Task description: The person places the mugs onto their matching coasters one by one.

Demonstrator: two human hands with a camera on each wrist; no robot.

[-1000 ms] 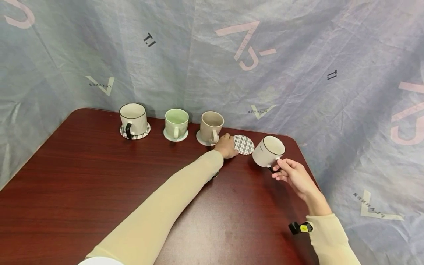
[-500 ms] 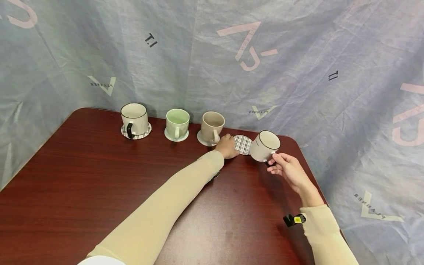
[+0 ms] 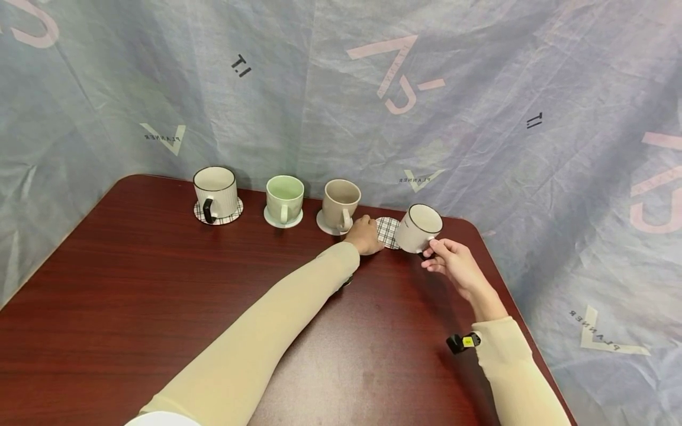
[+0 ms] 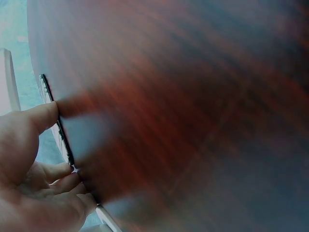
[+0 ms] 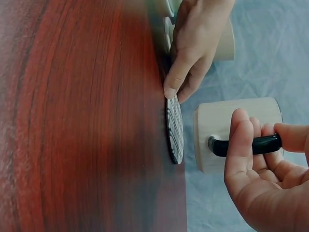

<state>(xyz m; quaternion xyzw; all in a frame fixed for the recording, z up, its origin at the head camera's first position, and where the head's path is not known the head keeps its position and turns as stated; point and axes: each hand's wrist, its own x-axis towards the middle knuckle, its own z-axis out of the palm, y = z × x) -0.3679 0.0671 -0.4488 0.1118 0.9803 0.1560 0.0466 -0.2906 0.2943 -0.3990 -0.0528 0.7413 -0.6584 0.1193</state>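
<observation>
My right hand (image 3: pixel 460 272) grips the black handle of a cream mug with a dark rim (image 3: pixel 419 228). In the right wrist view the mug's base hangs a little above a round plaid coaster (image 5: pixel 175 133), with the handle (image 5: pixel 266 144) between thumb and fingers. My left hand (image 3: pixel 364 235) reaches across and holds that coaster's near edge with thumb and fingers, the coaster flat on the table. The left wrist view shows the thumb (image 4: pixel 46 116) and fingertips on the coaster's dark edge. Beside the left hand stands a beige mug (image 3: pixel 341 198) on a pale coaster (image 3: pixel 323 222).
Left along the row stand a green mug (image 3: pixel 285 195) on a pale coaster (image 3: pixel 272 218) and a ribbed white mug with a black handle (image 3: pixel 215 189) on a plaid coaster (image 3: pixel 234 214). A grey curtain (image 3: pixel 319 89) hangs behind the dark red table (image 3: pixel 160 284).
My right hand has carried the cream mug left and further back, so it overlaps the plaid coaster more in the head view. My left hand has stayed at the coaster's edge.
</observation>
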